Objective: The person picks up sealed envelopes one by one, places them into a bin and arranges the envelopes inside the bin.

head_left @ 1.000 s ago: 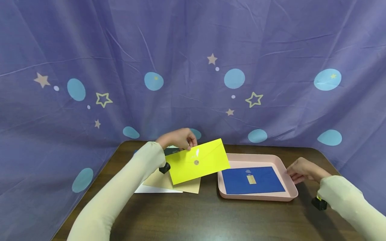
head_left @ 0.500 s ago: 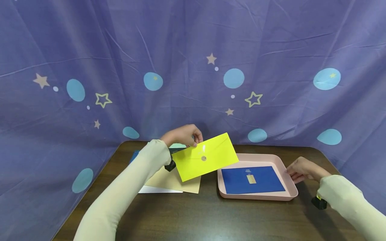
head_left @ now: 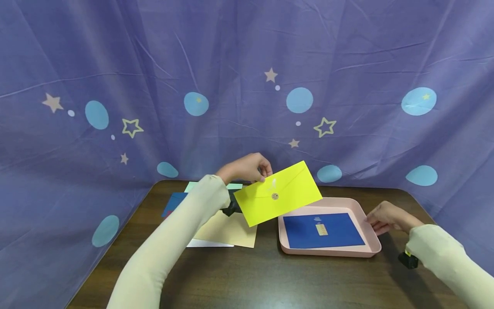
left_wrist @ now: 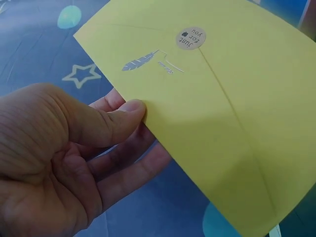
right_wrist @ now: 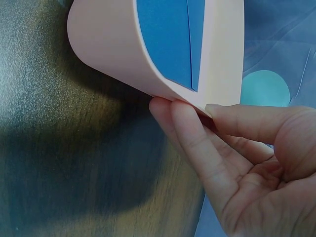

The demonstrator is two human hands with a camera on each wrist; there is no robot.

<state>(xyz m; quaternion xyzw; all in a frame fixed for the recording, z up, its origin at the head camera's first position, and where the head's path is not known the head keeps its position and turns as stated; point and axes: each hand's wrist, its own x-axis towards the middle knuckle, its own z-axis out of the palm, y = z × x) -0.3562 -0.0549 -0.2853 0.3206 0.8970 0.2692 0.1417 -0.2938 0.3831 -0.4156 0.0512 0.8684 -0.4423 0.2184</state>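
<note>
My left hand (head_left: 248,167) pinches the upper edge of a yellow envelope (head_left: 285,201), thumb in front and fingers behind. The envelope is tilted in the air, its right corner over the left back part of a pink tray (head_left: 328,253). A round "Just for you" sticker (left_wrist: 191,38) and a silver feather print show on it in the left wrist view. Flat in the tray lies a blue envelope (head_left: 301,234) with a gold patch. At the tray's right side, my right hand (head_left: 390,218) holds the rim between thumb and fingers.
Left of the tray, several envelopes overlap on the brown table (head_left: 270,279): a beige one (head_left: 227,231), a white one (head_left: 210,243), a blue one (head_left: 173,201) and a mint-green one (head_left: 235,186). My left arm covers part of them. A purple curtain (head_left: 239,51) hangs behind.
My left hand has carried the yellow envelope right and slightly up, away from the pile toward the tray. More of the pile's blue and mint-green envelopes shows. My right hand keeps its place on the rim.
</note>
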